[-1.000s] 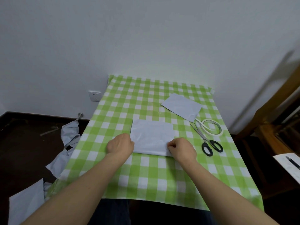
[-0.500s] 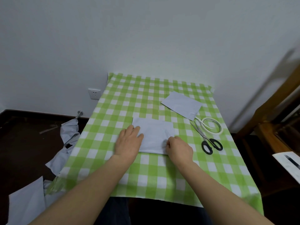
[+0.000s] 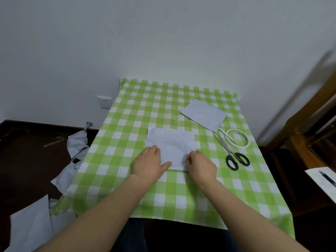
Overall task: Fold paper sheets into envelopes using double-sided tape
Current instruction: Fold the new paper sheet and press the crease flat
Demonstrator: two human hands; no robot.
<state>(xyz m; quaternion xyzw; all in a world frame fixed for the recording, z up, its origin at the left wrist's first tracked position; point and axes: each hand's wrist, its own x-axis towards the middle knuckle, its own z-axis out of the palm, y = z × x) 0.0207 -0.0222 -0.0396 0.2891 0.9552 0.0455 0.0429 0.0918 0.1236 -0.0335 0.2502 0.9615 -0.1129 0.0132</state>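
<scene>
A folded pale sheet of paper (image 3: 172,144) lies in the middle of the green-checked table (image 3: 127,124). My left hand (image 3: 148,161) lies flat on its near left corner, fingers straight and pressing down. My right hand (image 3: 201,165) sits at the sheet's near right edge with its fingers curled onto the paper; whether it pinches the edge is unclear. A second folded sheet (image 3: 204,114) rests at the far right. A roll of double-sided tape (image 3: 236,139) with a loose tail lies to the right, beside black-handled scissors (image 3: 231,153).
Crumpled and loose pale paper (image 3: 76,148) hangs off the table's left side and lies on the dark floor. A wall stands right behind the table. Wooden furniture (image 3: 309,142) is at the right, with a white sheet and pen (image 3: 325,180) near the frame edge.
My left hand opened from a curled pose at the sheet's left edge and moved right, flat onto the paper. My right hand stayed at the near right edge.
</scene>
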